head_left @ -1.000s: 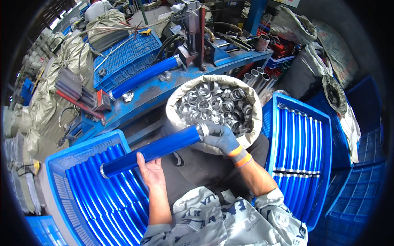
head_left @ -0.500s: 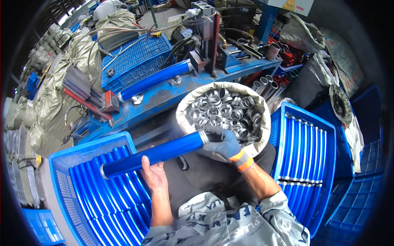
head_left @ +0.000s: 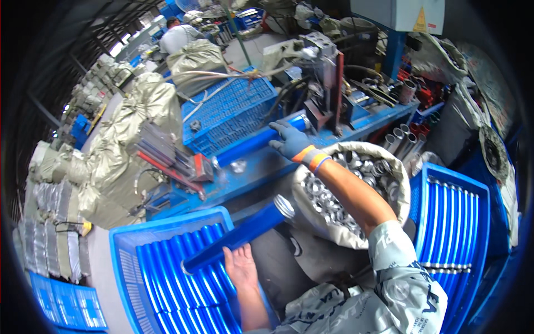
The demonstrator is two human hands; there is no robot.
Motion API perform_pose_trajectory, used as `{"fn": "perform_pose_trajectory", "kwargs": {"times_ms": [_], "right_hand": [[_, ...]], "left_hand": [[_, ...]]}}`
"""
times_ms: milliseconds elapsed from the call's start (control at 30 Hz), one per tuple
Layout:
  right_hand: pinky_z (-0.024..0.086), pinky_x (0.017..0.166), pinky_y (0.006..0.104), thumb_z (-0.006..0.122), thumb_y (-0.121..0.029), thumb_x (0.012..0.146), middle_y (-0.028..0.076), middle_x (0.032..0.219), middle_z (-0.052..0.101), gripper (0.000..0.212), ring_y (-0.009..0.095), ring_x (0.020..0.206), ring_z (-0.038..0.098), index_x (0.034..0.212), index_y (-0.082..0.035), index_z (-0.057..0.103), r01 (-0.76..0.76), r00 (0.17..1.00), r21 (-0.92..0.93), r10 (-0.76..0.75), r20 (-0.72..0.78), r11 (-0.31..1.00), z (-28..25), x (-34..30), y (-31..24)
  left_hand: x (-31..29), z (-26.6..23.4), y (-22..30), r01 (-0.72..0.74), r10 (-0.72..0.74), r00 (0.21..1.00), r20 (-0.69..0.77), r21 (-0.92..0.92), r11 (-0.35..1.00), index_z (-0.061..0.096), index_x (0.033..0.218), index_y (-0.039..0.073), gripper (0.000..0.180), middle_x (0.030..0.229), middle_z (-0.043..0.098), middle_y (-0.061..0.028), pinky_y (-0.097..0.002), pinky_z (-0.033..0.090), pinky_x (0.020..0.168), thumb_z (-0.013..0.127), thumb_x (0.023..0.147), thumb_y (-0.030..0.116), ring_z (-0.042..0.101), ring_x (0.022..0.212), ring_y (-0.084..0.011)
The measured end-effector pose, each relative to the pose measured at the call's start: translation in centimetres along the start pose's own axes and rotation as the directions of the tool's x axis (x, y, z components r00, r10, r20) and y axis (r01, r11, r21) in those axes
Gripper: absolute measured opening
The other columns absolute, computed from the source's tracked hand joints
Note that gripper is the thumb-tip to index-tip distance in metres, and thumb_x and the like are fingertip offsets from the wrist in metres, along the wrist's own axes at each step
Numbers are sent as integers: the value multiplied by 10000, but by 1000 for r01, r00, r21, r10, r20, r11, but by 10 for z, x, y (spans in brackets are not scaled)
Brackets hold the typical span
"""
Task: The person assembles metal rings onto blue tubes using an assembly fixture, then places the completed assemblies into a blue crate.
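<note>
My bare left hand [head_left: 242, 267] holds a blue metal tube [head_left: 239, 236] from below, over the left crate. A silvery threaded ring [head_left: 284, 206] sits on the tube's upper right end. My right hand [head_left: 290, 141], in a grey glove with an orange cuff, reaches forward with its fingers spread. It is at a second blue tube [head_left: 245, 146], which lies across the bench fixture [head_left: 328, 94]; whether the fingers touch it I cannot tell. Beneath my right forearm stands a pale sack [head_left: 299, 192] full of loose metal rings [head_left: 322, 201].
A blue crate [head_left: 119, 245] of blue tubes stands at the left, another crate [head_left: 485, 222] of ringed tubes at the right. On the blue bench [head_left: 222, 186] are an upturned blue crate [head_left: 228, 111] and hoses. Bare metal pipes [head_left: 403, 139] lie beyond the sack. A person [head_left: 178, 38] is far off.
My right hand has left the ringed end of the held tube and moved forward to the tube on the bench. My left hand keeps its tube. The view has shifted.
</note>
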State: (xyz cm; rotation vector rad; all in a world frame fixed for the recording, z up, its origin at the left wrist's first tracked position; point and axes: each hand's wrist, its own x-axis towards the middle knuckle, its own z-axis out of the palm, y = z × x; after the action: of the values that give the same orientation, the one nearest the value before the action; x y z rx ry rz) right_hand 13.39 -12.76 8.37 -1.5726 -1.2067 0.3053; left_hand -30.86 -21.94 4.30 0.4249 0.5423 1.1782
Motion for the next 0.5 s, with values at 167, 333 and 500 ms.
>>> {"fn": "perform_pose_trajectory", "kwargs": {"times_ms": [167,333,500], "right_hand": [[434,1244,607,735,-231,957,121,1557,656,516,403,1485,584,1469,-197,686,24,991,-856,-125,-48,516,-4,52,86],[408,1249,629,753,-229,960,96,1438,724,462,364,1420,623,1419,-251,717,239,949,-748,-312,44,620,-9,51,63],[619,934,449,826,-125,823,143,1156,786,607,313,995,781,1411,-57,692,250,919,-162,-287,-270,954,-119,-39,-55]], "left_hand": [[-9,-11,-9,-12,20,998,-62,125,992,604,1545,0,563,1607,640,-182,-448,453,1328,716,1171,406,599,1524,-288],[5,-25,-13,-30,59,987,-147,190,981,641,1495,22,523,1527,685,-142,-394,511,1215,747,1157,406,663,1403,-245],[33,-1,-62,77,-33,985,-169,257,963,626,1515,38,531,1490,678,-133,-466,506,1230,786,1135,372,630,1425,-264]]}}
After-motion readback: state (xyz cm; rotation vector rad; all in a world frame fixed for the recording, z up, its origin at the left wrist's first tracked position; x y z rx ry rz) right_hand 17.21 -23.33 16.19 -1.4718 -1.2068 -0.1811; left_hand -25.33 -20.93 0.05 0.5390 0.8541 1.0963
